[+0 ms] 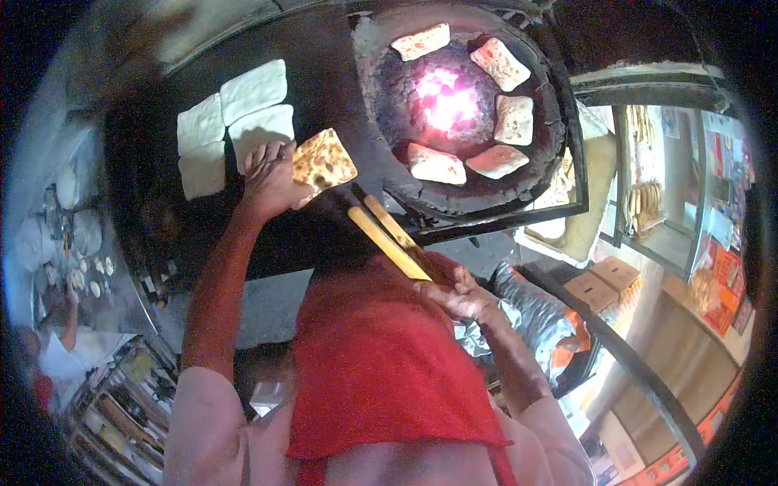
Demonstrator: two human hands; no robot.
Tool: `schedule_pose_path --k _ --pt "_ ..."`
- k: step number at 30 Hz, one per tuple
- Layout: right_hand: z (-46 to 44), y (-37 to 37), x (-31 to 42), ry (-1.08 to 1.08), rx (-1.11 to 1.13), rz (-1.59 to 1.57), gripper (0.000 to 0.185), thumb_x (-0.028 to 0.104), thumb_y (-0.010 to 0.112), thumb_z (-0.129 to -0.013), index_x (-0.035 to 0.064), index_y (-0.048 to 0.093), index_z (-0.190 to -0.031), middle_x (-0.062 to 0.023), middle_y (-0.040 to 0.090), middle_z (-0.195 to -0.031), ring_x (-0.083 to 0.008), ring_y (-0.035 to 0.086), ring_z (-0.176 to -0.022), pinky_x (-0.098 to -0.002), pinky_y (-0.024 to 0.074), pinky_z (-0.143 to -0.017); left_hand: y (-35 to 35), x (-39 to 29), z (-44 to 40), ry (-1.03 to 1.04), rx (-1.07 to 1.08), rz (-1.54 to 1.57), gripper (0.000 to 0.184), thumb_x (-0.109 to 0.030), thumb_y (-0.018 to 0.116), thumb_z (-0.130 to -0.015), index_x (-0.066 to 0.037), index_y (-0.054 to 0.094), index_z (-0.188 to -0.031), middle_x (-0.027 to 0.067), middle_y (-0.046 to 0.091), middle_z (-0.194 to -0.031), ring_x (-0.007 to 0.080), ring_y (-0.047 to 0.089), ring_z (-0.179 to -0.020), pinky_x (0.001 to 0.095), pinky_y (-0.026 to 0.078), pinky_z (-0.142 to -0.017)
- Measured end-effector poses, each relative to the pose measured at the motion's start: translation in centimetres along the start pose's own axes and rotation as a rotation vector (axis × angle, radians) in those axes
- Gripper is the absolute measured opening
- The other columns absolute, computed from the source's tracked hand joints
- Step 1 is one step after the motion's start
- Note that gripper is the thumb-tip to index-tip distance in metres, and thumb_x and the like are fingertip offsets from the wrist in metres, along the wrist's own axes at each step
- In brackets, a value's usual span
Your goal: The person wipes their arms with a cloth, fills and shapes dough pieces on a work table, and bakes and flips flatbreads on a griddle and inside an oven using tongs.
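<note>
My left hand (271, 180) is over the dark griddle (320, 89), with its thumb and fingers at the left edge of a browned, square flatbread (327, 164). Its fingertips overlap one of several pale dough pieces (254, 91) lying in a group on the griddle. Close to my red apron (381, 356), my right hand (458, 296) grips the near ends of two wooden handles, which look like tongs (389, 243). Their dark far ends, pointing toward the flatbread, are hard to make out. Several partly browned flatbreads (514, 120) ring a fire on the right.
Glowing coals (446, 101) burn in the middle of the round hearth (381, 154). To the right are cardboard boxes (604, 283), a foil-like bag (527, 304) and a glass case (656, 178). Another person's arm (69, 320) shows at the far left, near a rack (121, 405).
</note>
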State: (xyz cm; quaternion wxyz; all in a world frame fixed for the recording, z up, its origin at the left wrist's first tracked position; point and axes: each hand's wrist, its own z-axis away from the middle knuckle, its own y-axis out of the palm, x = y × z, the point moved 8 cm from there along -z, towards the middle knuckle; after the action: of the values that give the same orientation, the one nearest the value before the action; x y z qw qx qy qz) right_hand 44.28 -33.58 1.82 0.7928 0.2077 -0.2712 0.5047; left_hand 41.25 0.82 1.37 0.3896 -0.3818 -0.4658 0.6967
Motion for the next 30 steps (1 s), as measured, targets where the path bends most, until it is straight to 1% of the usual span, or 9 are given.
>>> schedule_pose_path --k 4,7,9,13,17,21,23,28,30 --pt "-0.2 -0.2 0.5 -0.173 -0.015 -0.013 0.076 0.035 0.078 -0.081 0.006 0.043 -0.142 -0.0164 0.053 -0.138 -0.0241 0.049 -0.129 -0.0358 0.0378 -0.109 -0.5 -3.2 2.2 0.181 -0.16 -0.042 0.06 -0.03 0.077 -0.067 -0.006 0.056 -0.117 0.0129 0.051 -0.114 0.0337 0.049 -0.112 0.053 0.033 -0.103" --pt "1.3 -2.8 1.0 -0.058 -0.257 0.339 0.072 0.038 0.072 -0.085 0.0077 0.042 -0.142 -0.0187 0.058 -0.129 -0.0284 0.057 -0.117 -0.0398 0.0452 -0.1 -0.3 -5.9 4.5 0.36 -0.279 0.003 0.04 -0.013 0.073 -0.073 -0.01 0.058 -0.11 0.0139 0.051 -0.117 0.0335 0.051 -0.113 0.0516 0.04 -0.1" --pt "1.9 -1.9 4.0 -0.377 -0.332 1.128 0.065 0.036 0.065 -0.088 0.0062 0.043 -0.141 -0.0163 0.062 -0.116 -0.0287 0.062 -0.102 -0.0424 0.0498 -0.089 -0.2 -6.7 5.0 0.421 -0.325 0.181 0.04 -0.007 0.071 -0.074 -0.009 0.057 -0.111 0.0149 0.05 -0.122 0.0342 0.051 -0.115 0.0492 0.044 -0.099" --pt "-0.8 -1.4 4.5 -0.504 -0.521 1.362 0.058 0.033 0.057 -0.091 0.001 0.045 -0.138 -0.0125 0.063 -0.108 -0.0277 0.062 -0.099 -0.0424 0.0503 -0.084 1.2 -6.9 4.0 0.357 -0.141 0.436 0.047 0.002 0.067 -0.073 -0.008 0.055 -0.118 0.016 0.046 -0.129 0.0378 0.048 -0.121 0.0482 0.044 -0.102" --pt "-1.4 -3.3 3.0 -0.49 -0.444 1.064 0.048 0.033 0.051 -0.096 0.0055 0.049 -0.135 -0.0158 0.065 -0.104 -0.0298 0.064 -0.1 -0.0402 0.0512 -0.086 -2.2 -7.9 4.8 0.39 -0.232 0.419 0.049 0.001 0.066 -0.075 -0.007 0.054 -0.122 0.0169 0.046 -0.131 0.0388 0.045 -0.124 0.0492 0.04 -0.105" --pt "-0.5 -6.9 3.6 -0.416 -0.581 0.526 0.047 0.03 0.07 -0.085 0.0045 0.057 -0.122 -0.0159 0.068 -0.098 -0.0329 0.068 -0.086 -0.0416 0.0546 -0.072 -3.0 -7.2 7.3 0.315 -0.367 0.407 0.042 -0.006 0.064 -0.082 -0.006 0.054 -0.123 0.0168 0.049 -0.13 0.0376 0.046 -0.124 0.0499 0.036 -0.107" --pt "-2.2 -8.4 5.5 -0.47 -0.64 0.61 0.047 0.031 0.069 -0.086 0.0043 0.057 -0.123 -0.017 0.068 -0.094 -0.0341 0.068 -0.08 -0.0417 0.0548 -0.068 -0.9 -8.1 9.0 0.358 -0.24 0.329 0.036 -0.012 0.063 -0.084 -0.008 0.058 -0.12 0.0154 0.056 -0.122 0.0362 0.052 -0.117 0.0484 0.04 -0.103" --pt "-9.9 -11.9 8.8 -0.127 -0.841 0.871 0.05 0.046 0.063 -0.086 0.0037 0.061 -0.113 -0.0211 0.069 -0.095 -0.0355 0.069 -0.086 -0.0473 0.0545 -0.072 6.2 -8.9 12.5 0.273 0.168 0.485 0.028 -0.017 0.06 -0.087 -0.009 0.063 -0.114 0.0137 0.064 -0.11 0.0349 0.06 -0.106 0.0469 0.046 -0.095" --pt "-13.5 -11.2 7.3 0.139 -0.525 0.985 0.072 0.066 0.05 -0.086 0.0053 0.055 -0.125 -0.0206 0.067 -0.108 -0.0368 0.067 -0.098 -0.0457 0.0531 -0.084 6.7 -9.0 13.2 0.253 0.262 0.499 0.027 -0.018 0.06 -0.087 -0.009 0.064 -0.113 0.0137 0.065 -0.108 0.0351 0.061 -0.103 0.0467 0.048 -0.093"
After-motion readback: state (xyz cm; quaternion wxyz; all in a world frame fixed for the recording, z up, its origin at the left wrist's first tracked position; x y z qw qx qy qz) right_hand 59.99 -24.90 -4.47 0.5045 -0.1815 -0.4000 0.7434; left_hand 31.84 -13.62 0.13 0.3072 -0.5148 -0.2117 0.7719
